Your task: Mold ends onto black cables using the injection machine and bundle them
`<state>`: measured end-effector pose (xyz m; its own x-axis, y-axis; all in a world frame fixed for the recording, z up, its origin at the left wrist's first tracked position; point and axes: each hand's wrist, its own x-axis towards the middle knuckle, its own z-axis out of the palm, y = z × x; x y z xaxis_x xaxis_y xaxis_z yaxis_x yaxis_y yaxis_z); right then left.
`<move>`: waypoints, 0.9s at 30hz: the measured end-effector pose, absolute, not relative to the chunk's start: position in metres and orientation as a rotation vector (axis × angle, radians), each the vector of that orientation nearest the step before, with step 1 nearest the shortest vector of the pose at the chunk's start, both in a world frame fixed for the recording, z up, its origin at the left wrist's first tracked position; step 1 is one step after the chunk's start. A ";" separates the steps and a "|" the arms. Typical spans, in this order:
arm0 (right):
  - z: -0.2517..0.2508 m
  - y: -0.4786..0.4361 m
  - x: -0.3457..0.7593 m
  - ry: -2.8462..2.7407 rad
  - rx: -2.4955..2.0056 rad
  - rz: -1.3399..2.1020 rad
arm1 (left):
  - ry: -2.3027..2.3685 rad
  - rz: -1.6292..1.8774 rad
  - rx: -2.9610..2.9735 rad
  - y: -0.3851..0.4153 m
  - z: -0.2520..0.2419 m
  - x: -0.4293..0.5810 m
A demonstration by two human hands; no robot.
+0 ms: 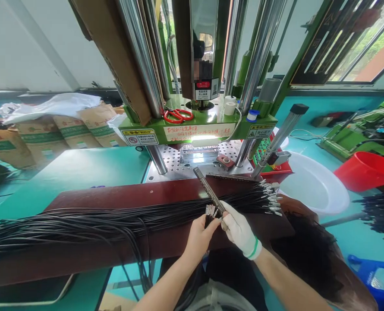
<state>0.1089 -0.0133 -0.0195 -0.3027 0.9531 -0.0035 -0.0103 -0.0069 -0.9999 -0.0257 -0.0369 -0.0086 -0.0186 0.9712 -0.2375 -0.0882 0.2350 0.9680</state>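
Note:
A long bundle of black cables (114, 226) lies across a dark red board (121, 203), with crimped metal terminals (271, 198) fanned out at its right end. My left hand (200, 239), bare, pinches a small group of cable ends (209, 214) with metal tips. My right hand (239, 229), in a white glove with a green band, grips a slotted dark metal bar (209, 190) that slants up and away. The bar's lower end sits just above the pinched cable ends. A second slotted strip (231, 177) lies along the board's far edge.
Behind the board stands a green press (179, 129) with chrome columns, perforated metal bed and red scissors (178, 115) on top. A white basin (315, 181) and red bucket (366, 170) are to the right, stacked paper sacks (43, 134) to the left.

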 end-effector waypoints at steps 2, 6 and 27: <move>-0.015 -0.013 0.108 -1.296 -1.054 1.560 | 1.273 1.154 0.931 -0.035 -0.008 -0.026; -0.008 -0.013 0.106 -1.143 -1.095 1.626 | 1.315 1.223 0.956 -0.029 -0.006 -0.029; -0.024 -0.011 0.114 -1.629 -1.113 1.230 | 1.299 1.154 0.942 -0.026 -0.008 -0.029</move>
